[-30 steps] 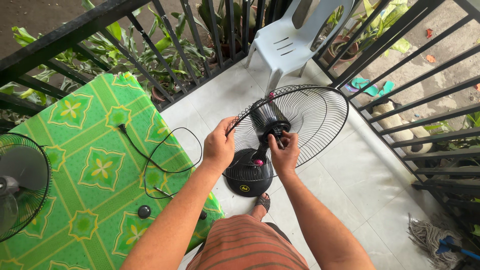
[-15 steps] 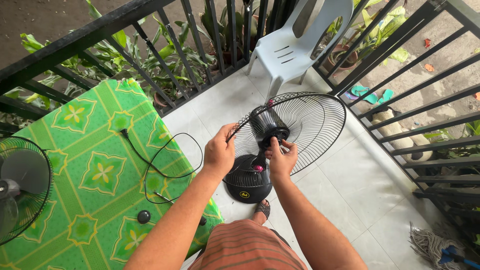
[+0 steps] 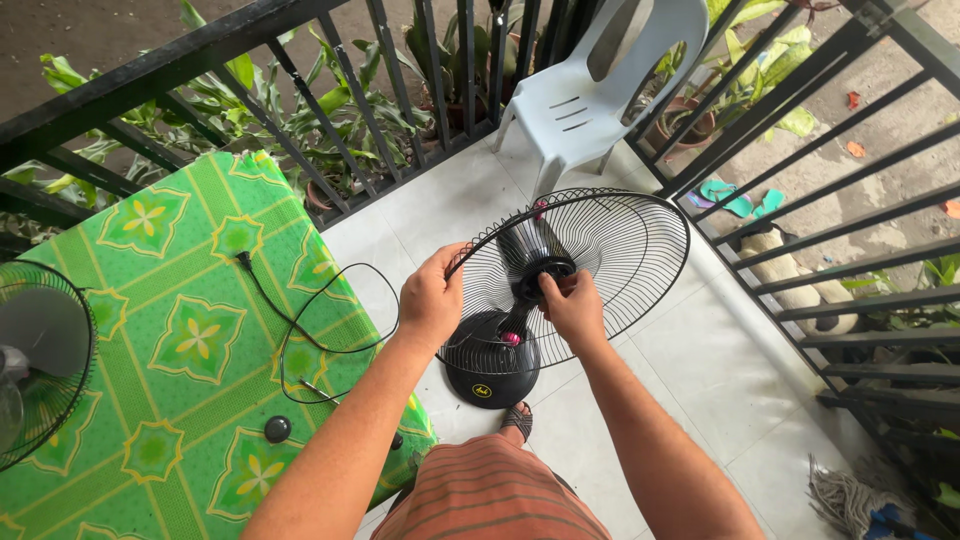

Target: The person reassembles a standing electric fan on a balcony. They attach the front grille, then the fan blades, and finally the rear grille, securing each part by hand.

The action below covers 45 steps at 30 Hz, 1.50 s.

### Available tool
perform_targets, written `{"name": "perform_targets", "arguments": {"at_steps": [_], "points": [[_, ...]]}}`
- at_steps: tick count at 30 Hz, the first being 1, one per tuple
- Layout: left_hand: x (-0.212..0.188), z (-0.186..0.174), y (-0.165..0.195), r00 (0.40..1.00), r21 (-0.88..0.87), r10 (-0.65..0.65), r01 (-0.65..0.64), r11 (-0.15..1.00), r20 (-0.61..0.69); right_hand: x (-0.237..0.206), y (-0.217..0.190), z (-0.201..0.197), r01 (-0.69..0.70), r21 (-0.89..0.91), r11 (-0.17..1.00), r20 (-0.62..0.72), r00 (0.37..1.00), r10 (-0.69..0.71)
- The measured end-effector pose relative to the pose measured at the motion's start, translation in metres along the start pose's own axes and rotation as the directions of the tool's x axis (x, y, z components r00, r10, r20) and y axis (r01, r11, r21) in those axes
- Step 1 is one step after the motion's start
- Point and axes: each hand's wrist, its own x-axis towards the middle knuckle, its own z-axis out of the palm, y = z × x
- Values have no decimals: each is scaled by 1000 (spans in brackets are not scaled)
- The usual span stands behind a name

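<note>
Left hand (image 3: 432, 300) pinches the rear wire guard (image 3: 610, 262) rim; right hand (image 3: 572, 305) closes on the motor hub (image 3: 540, 275). The fan base (image 3: 490, 372) looks free on the tiles, so it may tip if pulled unevenly.

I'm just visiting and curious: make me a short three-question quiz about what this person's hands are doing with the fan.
1. True or false: the left hand grips the rim of the wire fan guard.
2. What does the right hand touch? A) the white plastic chair B) the hub at the guard's centre C) the black cord
3. What surface does the cord lie on?

Key
1. True
2. B
3. The green patterned tablecloth
</note>
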Motion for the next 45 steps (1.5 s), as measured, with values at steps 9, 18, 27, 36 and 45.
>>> {"name": "perform_targets", "arguments": {"at_steps": [9, 18, 27, 36, 45], "points": [[-2, 5, 0, 999, -97, -29, 25, 995, -40, 5, 15, 11, -1, 300, 954, -43, 999, 14], [-11, 9, 2, 994, -71, -11, 3, 997, -110, 10, 26, 20, -123, 489, 864, -21, 988, 153], [-20, 6, -2, 971, -46, 65, -78, 996, -228, 12, 25, 14, -179, 441, 879, 83, 984, 159], [-79, -32, -36, 990, -186, -28, 1, 982, -138, -20, 20, 8, -219, 513, 830, 89, 975, 202], [-178, -84, -152, 944, -499, -326, 256, 828, -57, -80, 96, 79, -340, 537, 772, 249, 938, 241]]}}
